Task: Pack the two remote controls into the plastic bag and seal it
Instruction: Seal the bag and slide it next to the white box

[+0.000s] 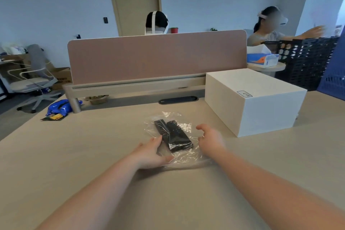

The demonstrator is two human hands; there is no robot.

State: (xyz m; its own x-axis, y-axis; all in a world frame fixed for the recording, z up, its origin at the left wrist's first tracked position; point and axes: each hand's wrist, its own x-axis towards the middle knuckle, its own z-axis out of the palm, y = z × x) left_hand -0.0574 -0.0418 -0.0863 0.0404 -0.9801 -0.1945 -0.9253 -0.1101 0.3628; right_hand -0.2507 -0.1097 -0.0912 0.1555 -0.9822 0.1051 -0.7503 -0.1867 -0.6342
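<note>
Two black remote controls lie side by side inside a clear plastic bag (pixel 184 127) on the beige desk (pixel 93 155). The left remote (pixel 161 127) is narrower; the right remote (pixel 178 135) is wider and nearer. My left hand (pixel 152 152) rests flat on the bag's near left edge, thumb on the plastic, fingers beside the left remote. My right hand (pixel 210 139) hovers at the bag's right side with fingers curled apart and holds nothing. The bag's near end is crumpled between my hands; whether it is sealed I cannot tell.
A white box (pixel 253 102) stands close on the right. A pink divider panel (pixel 156 58) runs along the desk's far edge. Blue snack packets (pixel 59 108) lie at the far left corner. Dark crates (pixel 306 58) and two people sit beyond.
</note>
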